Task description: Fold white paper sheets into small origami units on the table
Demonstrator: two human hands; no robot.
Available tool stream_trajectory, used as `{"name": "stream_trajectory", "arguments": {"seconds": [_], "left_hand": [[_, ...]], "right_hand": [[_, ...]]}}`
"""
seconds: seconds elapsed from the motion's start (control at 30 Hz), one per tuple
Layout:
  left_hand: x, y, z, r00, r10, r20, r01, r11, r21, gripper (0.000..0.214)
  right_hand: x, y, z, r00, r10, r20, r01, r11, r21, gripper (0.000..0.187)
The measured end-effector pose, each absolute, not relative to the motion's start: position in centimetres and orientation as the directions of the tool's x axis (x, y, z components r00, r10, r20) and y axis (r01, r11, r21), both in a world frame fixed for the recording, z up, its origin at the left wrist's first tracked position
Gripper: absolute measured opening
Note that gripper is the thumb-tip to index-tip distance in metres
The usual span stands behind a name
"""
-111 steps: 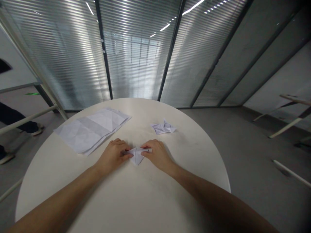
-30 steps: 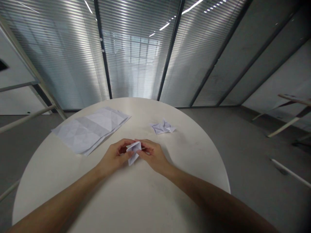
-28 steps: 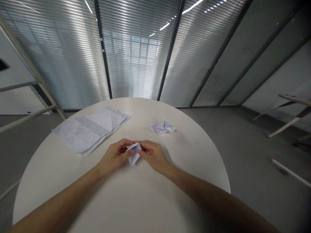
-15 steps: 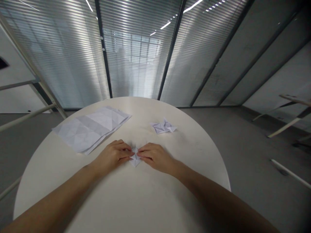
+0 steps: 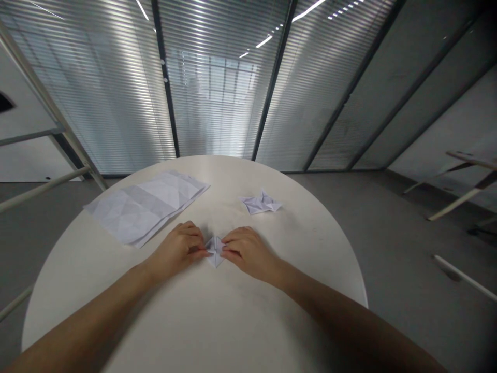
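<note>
A small piece of folded white paper (image 5: 216, 254) lies on the round white table (image 5: 233, 321), one corner pointing towards me. My left hand (image 5: 180, 246) pinches its left side between thumb and fingers. On the opposite side, my right hand (image 5: 247, 252) grips the right edge in the same way. Creases and a middle line show on the paper between my fingertips. Beyond my right hand rests another folded paper piece (image 5: 261, 202), with one point sticking up. Nothing touches that piece.
Creased white paper sheets (image 5: 147, 204) lie stacked at the table's back left. A pale metal frame (image 5: 46, 189) stands close to the left edge. Behind the table is a glass wall with blinds (image 5: 217, 103). Another table (image 5: 473, 160) stands off to the right.
My fingertips have moved slightly apart, so more of the folded paper's middle shows. The sheets and the other folded piece have stayed where they were.
</note>
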State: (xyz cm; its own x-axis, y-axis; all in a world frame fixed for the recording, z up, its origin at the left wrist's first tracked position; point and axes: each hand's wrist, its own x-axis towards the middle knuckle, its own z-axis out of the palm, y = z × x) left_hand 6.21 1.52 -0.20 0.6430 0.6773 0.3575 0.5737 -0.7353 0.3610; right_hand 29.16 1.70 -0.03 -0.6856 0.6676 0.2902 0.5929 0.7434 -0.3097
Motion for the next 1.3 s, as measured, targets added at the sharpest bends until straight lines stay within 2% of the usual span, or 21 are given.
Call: {"name": "stream_trajectory", "arguments": {"seconds": [0.1, 0.23, 0.4, 0.5, 0.67, 0.83, 0.97, 1.1, 1.3], "left_hand": [[6.2, 1.7, -0.2, 0.608, 0.722, 0.331, 0.593, -0.69, 0.415, 0.028], [6.5, 1.7, -0.1, 0.575, 0.765, 0.289, 0.632, -0.64, 0.436, 0.031], [7.3, 1.5, -0.4, 0.443, 0.854, 0.272, 0.743, -0.52, 0.421, 0.027], [7.6, 1.5, -1.0, 0.342, 0.891, 0.298, 0.808, -0.44, 0.392, 0.024], [7.3, 2.1, -2.2, 0.248, 0.887, 0.39, 0.835, -0.4, 0.377, 0.018], [7.2, 2.2, -2.7, 0.316, 0.901, 0.298, 0.846, -0.41, 0.342, 0.027], [7.3, 1.8, -2.6, 0.386, 0.891, 0.239, 0.836, -0.448, 0.317, 0.034], [7.5, 1.8, -2.9, 0.395, 0.89, 0.228, 0.822, -0.453, 0.346, 0.032], [7.2, 2.5, -3.9, 0.391, 0.885, 0.254, 0.777, -0.465, 0.423, 0.025]], "right_hand": [[28.9, 1.8, 0.1, -0.623, 0.726, 0.291, 0.623, 0.686, -0.375, 0.014], [28.5, 2.1, 0.1, -0.542, 0.802, 0.251, 0.675, 0.594, -0.438, 0.02], [27.9, 2.1, -0.1, -0.409, 0.875, 0.257, 0.765, 0.483, -0.425, 0.024], [27.7, 2.0, -0.3, -0.362, 0.896, 0.256, 0.799, 0.439, -0.41, 0.022], [27.6, 2.3, -0.5, -0.326, 0.917, 0.229, 0.816, 0.395, -0.422, 0.02], [27.6, 2.1, -0.3, -0.341, 0.921, 0.187, 0.816, 0.389, -0.427, 0.021], [27.4, 1.5, -0.2, -0.416, 0.897, 0.151, 0.798, 0.44, -0.413, 0.019], [27.2, 1.2, -0.2, -0.423, 0.897, 0.129, 0.798, 0.436, -0.416, 0.024], [27.1, 1.4, 0.0, -0.38, 0.921, 0.085, 0.787, 0.37, -0.494, 0.03]]}}
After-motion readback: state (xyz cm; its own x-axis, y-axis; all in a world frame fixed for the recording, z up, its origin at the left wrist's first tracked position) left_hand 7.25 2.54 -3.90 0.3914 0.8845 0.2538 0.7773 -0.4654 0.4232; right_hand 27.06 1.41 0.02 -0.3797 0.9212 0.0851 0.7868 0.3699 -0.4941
